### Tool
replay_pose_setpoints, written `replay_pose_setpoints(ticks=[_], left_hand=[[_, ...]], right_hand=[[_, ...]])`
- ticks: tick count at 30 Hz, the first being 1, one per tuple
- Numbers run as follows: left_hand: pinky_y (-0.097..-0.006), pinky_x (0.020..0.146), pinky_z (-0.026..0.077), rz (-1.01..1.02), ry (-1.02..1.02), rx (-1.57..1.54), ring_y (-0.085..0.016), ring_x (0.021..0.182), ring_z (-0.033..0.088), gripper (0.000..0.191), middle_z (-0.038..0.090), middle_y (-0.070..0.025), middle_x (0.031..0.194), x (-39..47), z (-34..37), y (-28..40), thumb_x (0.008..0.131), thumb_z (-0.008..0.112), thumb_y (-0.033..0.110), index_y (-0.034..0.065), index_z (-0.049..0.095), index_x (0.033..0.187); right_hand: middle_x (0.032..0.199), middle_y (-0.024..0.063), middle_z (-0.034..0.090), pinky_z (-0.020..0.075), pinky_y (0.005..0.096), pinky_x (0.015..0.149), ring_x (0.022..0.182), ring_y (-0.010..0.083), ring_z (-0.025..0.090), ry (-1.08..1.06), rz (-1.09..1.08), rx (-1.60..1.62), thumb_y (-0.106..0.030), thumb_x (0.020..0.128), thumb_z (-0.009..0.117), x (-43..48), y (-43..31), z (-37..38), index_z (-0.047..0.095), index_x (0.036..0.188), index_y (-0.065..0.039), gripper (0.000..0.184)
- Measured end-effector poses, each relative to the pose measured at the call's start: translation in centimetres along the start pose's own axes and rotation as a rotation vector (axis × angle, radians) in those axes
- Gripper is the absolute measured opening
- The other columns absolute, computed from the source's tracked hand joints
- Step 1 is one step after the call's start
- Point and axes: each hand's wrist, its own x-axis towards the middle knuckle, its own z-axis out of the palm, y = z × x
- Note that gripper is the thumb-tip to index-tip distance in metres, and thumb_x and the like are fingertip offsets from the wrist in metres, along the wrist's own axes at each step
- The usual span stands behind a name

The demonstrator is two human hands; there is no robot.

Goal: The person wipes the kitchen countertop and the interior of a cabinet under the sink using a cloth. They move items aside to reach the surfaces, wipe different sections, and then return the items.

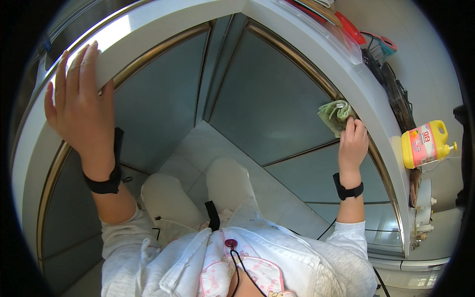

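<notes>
My left hand point(79, 89) lies spread over the edge of the white countertop point(143, 41), fingers pointing away and the thumb at the brass-coloured trim point(148, 50) below. At the right, my right hand point(352, 143) pinches a folded green cloth point(336, 113). The cloth rests against the metal trim along the top of a grey-green cabinet door point(278, 81), just under the counter edge. Part of the cloth is hidden behind my fingertips.
On the right counter stands a yellow detergent jug point(425, 144) with a pump. Farther along are dark utensils point(393, 92), a clear plastic tray point(345, 44) and a red item point(350, 28). Cabinet doors meet in a corner above the tiled floor point(196, 148).
</notes>
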Motion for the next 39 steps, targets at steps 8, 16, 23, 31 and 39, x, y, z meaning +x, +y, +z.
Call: replay_pose_setpoints(ticks=[8,16,23,31,39], left_hand=[[-0.0399,0.104,0.039,0.017,0.002,0.021,-0.015,0.124,0.053,0.064,0.065,0.0060,0.123,0.0,0.3,-0.4,0.067,0.086,0.022,0.0290,0.060,0.126],[-0.0392,0.105,0.038,0.004,-0.022,0.008,-0.015,0.123,0.054,0.063,0.066,0.0062,0.121,0.0,-0.3,-0.2,0.066,0.086,0.021,0.0291,0.062,0.124],[-0.0388,0.104,0.039,-0.002,0.022,-0.011,-0.014,0.121,0.055,0.062,0.066,0.0070,0.120,0.1,-0.6,0.2,0.065,0.087,0.021,0.0299,0.063,0.122],[-0.0383,0.102,0.041,-0.006,0.057,-0.039,-0.015,0.119,0.057,0.061,0.066,0.0061,0.119,0.0,-0.2,0.4,0.064,0.087,0.021,0.0283,0.063,0.120],[-0.0364,0.107,0.035,-0.043,0.067,-0.108,-0.014,0.122,0.055,0.066,0.066,0.0057,0.121,-0.4,0.1,0.6,0.065,0.087,0.022,0.0303,0.061,0.125]], right_hand=[[0.101,0.0083,0.053,0.0485,0.0382,0.077,0.092,0.0274,0.057,0.016,0.029,-0.011,-0.001,0.076,0.066,-2.3,2.3,-0.9,0.059,0.113,-0.005,0.038],[0.105,0.0084,0.054,0.0496,0.0384,0.078,0.093,0.0282,0.057,0.074,0.021,0.018,0.000,0.076,0.066,-3.5,3.3,-0.2,0.061,0.114,-0.004,0.038],[0.107,0.0092,0.057,0.0500,0.0376,0.079,0.094,0.0283,0.059,0.128,-0.045,0.020,0.001,0.078,0.065,-1.4,1.6,0.5,0.062,0.112,-0.002,0.034],[0.104,0.0075,0.057,0.0505,0.0359,0.078,0.091,0.0256,0.059,0.199,-0.133,0.104,-0.001,0.080,0.063,4.7,-4.4,1.9,0.063,0.110,-0.004,0.030],[0.100,0.0050,0.056,0.0520,0.0318,0.073,0.088,0.0217,0.059,0.287,-0.214,0.199,-0.004,0.079,0.061,12.3,-11.9,4.2,0.061,0.110,-0.005,0.032]])
